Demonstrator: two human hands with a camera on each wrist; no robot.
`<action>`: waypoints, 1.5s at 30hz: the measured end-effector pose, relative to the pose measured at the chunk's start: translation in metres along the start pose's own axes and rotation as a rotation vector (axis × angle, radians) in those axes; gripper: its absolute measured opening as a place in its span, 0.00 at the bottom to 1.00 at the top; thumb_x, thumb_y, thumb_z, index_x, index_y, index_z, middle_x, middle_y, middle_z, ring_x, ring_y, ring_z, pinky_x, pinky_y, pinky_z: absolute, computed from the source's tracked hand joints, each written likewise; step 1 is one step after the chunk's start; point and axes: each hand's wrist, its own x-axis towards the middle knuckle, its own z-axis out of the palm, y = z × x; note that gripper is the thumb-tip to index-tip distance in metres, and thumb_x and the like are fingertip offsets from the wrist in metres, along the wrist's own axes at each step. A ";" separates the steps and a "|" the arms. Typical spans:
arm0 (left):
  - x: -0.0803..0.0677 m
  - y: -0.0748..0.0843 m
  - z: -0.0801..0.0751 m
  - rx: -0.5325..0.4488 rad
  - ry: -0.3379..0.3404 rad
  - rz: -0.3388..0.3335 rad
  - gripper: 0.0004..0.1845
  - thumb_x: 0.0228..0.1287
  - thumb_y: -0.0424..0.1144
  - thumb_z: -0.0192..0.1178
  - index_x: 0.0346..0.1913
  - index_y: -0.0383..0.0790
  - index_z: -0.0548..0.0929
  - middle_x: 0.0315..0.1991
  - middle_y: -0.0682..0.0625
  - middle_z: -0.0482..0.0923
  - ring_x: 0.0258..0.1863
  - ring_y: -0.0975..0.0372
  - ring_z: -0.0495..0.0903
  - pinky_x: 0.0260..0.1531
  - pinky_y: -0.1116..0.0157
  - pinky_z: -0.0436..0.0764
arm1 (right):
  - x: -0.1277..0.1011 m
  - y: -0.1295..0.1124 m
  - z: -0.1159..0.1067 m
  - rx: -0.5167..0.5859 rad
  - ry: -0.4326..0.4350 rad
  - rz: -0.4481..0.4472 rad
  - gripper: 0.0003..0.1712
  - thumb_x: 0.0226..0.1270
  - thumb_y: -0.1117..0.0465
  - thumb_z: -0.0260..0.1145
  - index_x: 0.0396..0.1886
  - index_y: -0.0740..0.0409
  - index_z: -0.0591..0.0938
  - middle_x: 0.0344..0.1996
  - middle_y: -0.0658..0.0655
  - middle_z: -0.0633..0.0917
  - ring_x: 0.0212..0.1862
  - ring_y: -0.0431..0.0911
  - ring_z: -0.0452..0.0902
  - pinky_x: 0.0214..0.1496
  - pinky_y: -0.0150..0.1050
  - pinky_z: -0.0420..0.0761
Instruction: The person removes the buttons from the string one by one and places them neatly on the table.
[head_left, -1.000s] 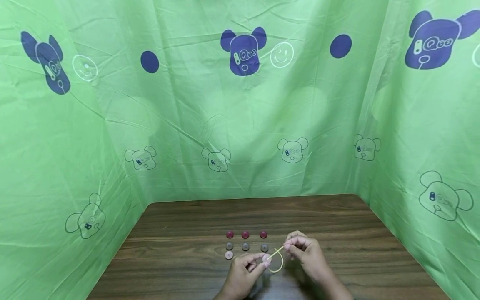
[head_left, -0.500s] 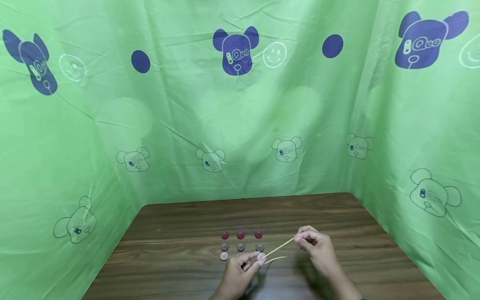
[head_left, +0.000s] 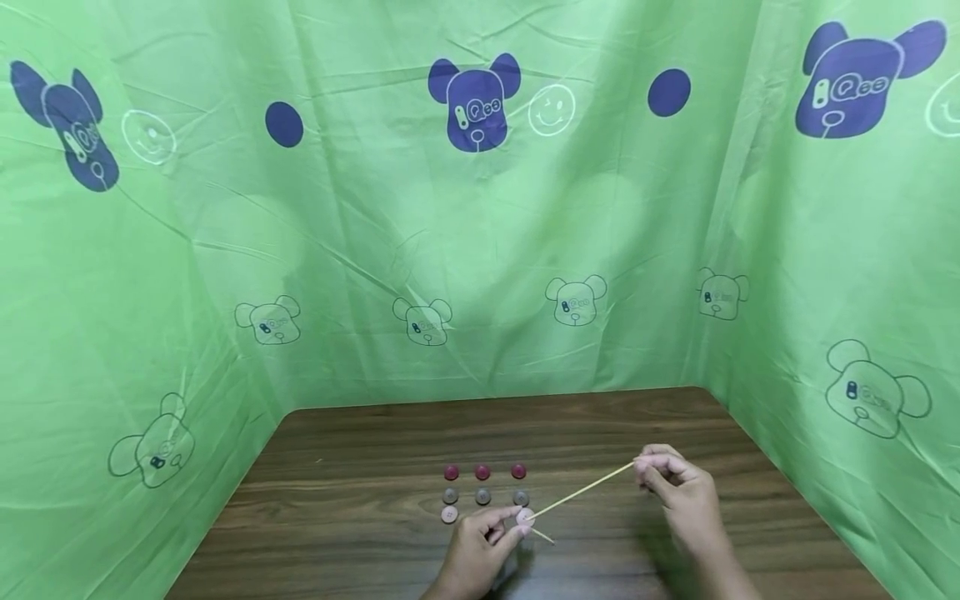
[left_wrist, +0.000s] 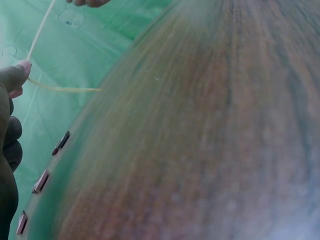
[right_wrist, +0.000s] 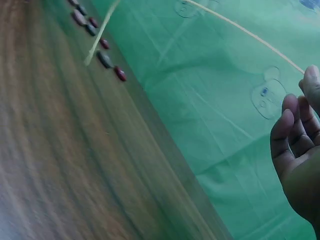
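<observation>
My left hand (head_left: 487, 542) pinches a pale pink button (head_left: 524, 517) just above the wooden table (head_left: 360, 450). A thin yellowish cord (head_left: 581, 492) runs through the button, stretched up and to the right. My right hand (head_left: 675, 483) pinches its far end. A short tail of the cord (head_left: 542, 536) sticks out below the button. In the left wrist view the cord (left_wrist: 40, 30) rises from my fingertips (left_wrist: 15, 75). In the right wrist view the cord (right_wrist: 250, 35) crosses the top toward my fingers (right_wrist: 300, 130).
Several buttons lie in rows on the table: three dark red ones (head_left: 482, 472), three grey ones (head_left: 483, 497) and one pale one (head_left: 449, 515). Green printed cloth (head_left: 480, 208) walls the table at the back and both sides.
My right hand has pulled the cord out to the right and up. The loop beside the button has drawn tight into a straight line, leaving a short tail. My left hand stays put.
</observation>
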 end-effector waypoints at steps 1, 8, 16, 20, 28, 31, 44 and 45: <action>0.000 0.000 0.000 -0.001 0.002 -0.001 0.11 0.67 0.32 0.76 0.50 0.36 0.93 0.16 0.47 0.62 0.24 0.83 0.58 0.23 0.84 0.63 | 0.001 -0.001 -0.002 0.013 0.019 0.003 0.03 0.69 0.84 0.66 0.35 0.82 0.85 0.37 0.48 0.85 0.31 0.35 0.82 0.31 0.28 0.84; 0.001 0.001 -0.002 0.019 -0.001 0.006 0.11 0.67 0.32 0.76 0.51 0.36 0.93 0.16 0.47 0.63 0.24 0.82 0.59 0.23 0.82 0.64 | 0.006 -0.003 -0.008 0.062 0.151 0.021 0.05 0.70 0.82 0.68 0.38 0.87 0.82 0.38 0.49 0.85 0.31 0.36 0.82 0.31 0.28 0.84; -0.001 -0.001 -0.005 -0.002 -0.031 -0.042 0.11 0.69 0.32 0.75 0.51 0.33 0.93 0.14 0.46 0.61 0.20 0.85 0.55 0.19 0.84 0.62 | 0.008 -0.005 -0.012 0.119 0.323 0.019 0.08 0.73 0.79 0.68 0.42 0.87 0.81 0.38 0.50 0.85 0.24 0.38 0.83 0.28 0.27 0.83; 0.000 -0.002 -0.005 0.005 -0.040 -0.040 0.11 0.69 0.32 0.74 0.51 0.31 0.92 0.14 0.45 0.62 0.19 0.85 0.55 0.18 0.85 0.61 | 0.009 -0.008 -0.014 0.168 0.377 0.010 0.06 0.74 0.78 0.68 0.41 0.84 0.82 0.33 0.50 0.87 0.23 0.39 0.81 0.28 0.28 0.82; 0.001 -0.001 -0.004 0.025 -0.047 -0.046 0.11 0.70 0.34 0.74 0.52 0.33 0.92 0.14 0.47 0.63 0.21 0.83 0.57 0.20 0.82 0.65 | 0.007 -0.011 -0.017 0.247 0.480 -0.033 0.06 0.73 0.75 0.69 0.38 0.79 0.84 0.24 0.51 0.88 0.19 0.41 0.79 0.26 0.28 0.80; 0.001 0.000 -0.003 0.023 -0.040 -0.051 0.11 0.70 0.34 0.74 0.52 0.35 0.93 0.15 0.48 0.62 0.21 0.83 0.57 0.21 0.81 0.65 | 0.008 -0.010 -0.017 0.276 0.495 -0.061 0.06 0.73 0.75 0.70 0.38 0.80 0.85 0.23 0.51 0.88 0.19 0.40 0.78 0.25 0.28 0.79; 0.001 0.000 -0.005 0.047 -0.024 -0.064 0.12 0.67 0.32 0.75 0.52 0.34 0.93 0.15 0.48 0.65 0.24 0.83 0.58 0.24 0.80 0.68 | 0.012 -0.007 -0.019 0.318 0.525 -0.028 0.04 0.72 0.74 0.71 0.37 0.75 0.88 0.24 0.51 0.90 0.18 0.39 0.78 0.23 0.27 0.78; 0.001 -0.001 -0.006 0.048 -0.023 -0.068 0.12 0.68 0.32 0.75 0.51 0.33 0.93 0.15 0.48 0.65 0.24 0.83 0.58 0.24 0.80 0.68 | 0.012 -0.006 -0.019 0.317 0.519 -0.011 0.04 0.72 0.74 0.71 0.37 0.75 0.88 0.25 0.51 0.90 0.18 0.39 0.77 0.23 0.27 0.78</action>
